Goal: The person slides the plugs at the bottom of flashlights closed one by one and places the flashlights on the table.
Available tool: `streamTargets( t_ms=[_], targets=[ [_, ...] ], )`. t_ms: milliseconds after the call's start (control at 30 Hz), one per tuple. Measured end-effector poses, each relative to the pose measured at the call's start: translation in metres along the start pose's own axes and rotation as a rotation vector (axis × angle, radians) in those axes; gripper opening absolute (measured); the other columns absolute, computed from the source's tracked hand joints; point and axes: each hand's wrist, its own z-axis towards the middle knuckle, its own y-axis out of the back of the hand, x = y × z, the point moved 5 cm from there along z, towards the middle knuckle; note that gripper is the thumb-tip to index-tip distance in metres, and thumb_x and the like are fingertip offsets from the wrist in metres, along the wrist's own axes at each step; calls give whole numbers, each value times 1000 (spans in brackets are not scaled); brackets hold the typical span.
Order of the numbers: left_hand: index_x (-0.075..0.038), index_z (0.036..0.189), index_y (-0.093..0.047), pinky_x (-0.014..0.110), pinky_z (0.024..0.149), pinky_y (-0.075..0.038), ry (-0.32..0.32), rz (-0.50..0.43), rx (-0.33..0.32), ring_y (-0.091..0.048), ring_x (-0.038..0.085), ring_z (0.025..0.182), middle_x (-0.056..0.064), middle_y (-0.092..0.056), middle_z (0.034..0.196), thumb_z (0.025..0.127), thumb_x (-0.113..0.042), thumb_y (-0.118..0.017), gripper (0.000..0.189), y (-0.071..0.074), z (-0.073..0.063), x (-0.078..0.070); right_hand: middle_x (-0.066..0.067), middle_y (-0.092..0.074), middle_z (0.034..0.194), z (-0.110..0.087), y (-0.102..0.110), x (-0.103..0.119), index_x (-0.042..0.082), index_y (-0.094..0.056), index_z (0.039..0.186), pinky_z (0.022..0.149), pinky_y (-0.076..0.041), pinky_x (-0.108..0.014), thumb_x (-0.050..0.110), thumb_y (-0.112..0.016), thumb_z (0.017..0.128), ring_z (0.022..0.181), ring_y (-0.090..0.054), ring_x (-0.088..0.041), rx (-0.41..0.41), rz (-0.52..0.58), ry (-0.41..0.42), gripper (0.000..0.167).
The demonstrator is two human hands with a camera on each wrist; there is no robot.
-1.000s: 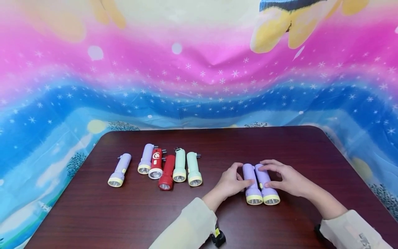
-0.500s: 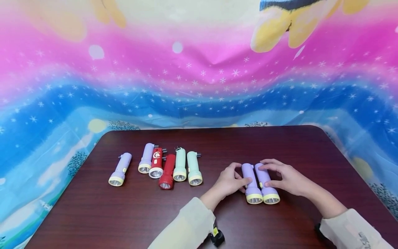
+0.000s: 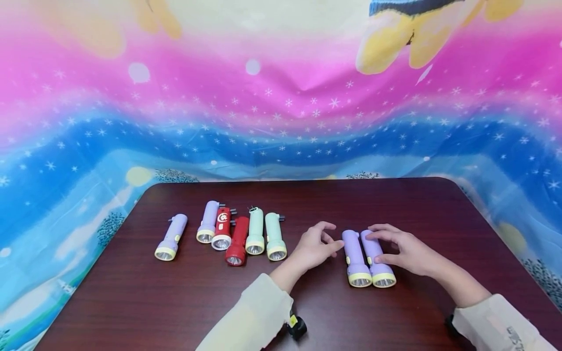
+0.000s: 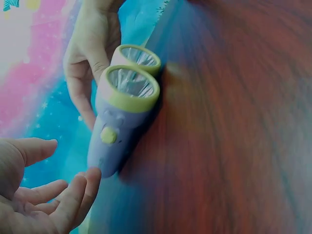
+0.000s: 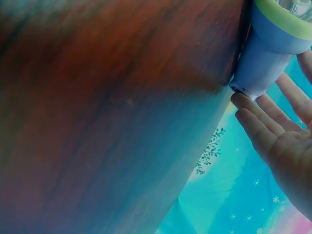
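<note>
On the dark red-brown wooden table point(image 3: 197, 302), two slim lilac plastic flashlights with pale yellow rims lie side by side: the left lilac flashlight point(image 3: 354, 256) and the right lilac flashlight point(image 3: 381, 269). Their heads seem to touch, and both point toward the person. The right hand point(image 3: 408, 251) holds the right one, its thumb against the side and its fingers at the tail. The left hand point(image 3: 312, 248) is beside the left one, its fingers spread and pinching nothing.

The step in hand looks to me like aligning this pair. For doing it well, the right fingers should press only lightly, because a round body can roll and push its neighbour. The left hand should keep some free space, and the rims should be level.

The left wrist view shows closely the yellow oval switch point(image 4: 108, 135) of the nearer flashlight; there one left fingertip overlaps its tail, but I cannot tell if it touches. The right wrist view shows two right fingertips point(image 5: 241, 103) just at the tail, which the head view partly hides. Only the head view shows the other lilac, red and mint-green flashlights point(image 3: 255, 231), farther left.
</note>
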Motion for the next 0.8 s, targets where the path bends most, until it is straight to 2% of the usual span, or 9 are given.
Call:
streamTargets(
  t_ms=[133,267,433,567,800],
  targets=[
    [-10,132,-58,24,61,-49,-35,55,-19,-62,14,69,0,-67,85,92,-27,-72,46,14,-2,-1,-21,-53,139,0,0,0,6,-65,126,90,-54,-56,23,-79,83,120,-55,-41,2,1,2,49],
    [-10,126,-63,26,68,-51,-68,78,-65,-61,10,74,1,-69,89,91,-27,-72,40,30,-4,-1,-22,-52,139,-1,-1,0,6,-64,127,90,-54,-55,23,-79,83,121,-55,-40,2,-3,10,49],
    [-11,122,-65,31,77,-54,-96,49,-124,-64,14,82,5,-69,94,92,-24,-71,33,55,-8,-2,-21,-52,140,-1,-2,0,6,-64,127,89,-55,-54,23,-79,84,121,-55,-40,5,-4,21,48],
    [-9,120,-65,32,79,-55,-115,35,-182,-65,18,83,9,-69,97,91,-21,-71,32,78,-10,-1,-21,-52,140,0,-2,-1,7,-64,127,89,-55,-53,23,-79,84,121,-54,-39,7,0,18,48],
    [-8,119,-66,37,83,-57,-96,52,-282,-69,24,89,11,-70,98,91,-19,-71,31,116,-13,5,-21,-52,139,1,-1,-3,7,-65,126,89,-55,-52,22,-79,84,120,-54,-38,12,11,13,47]
  ],
)
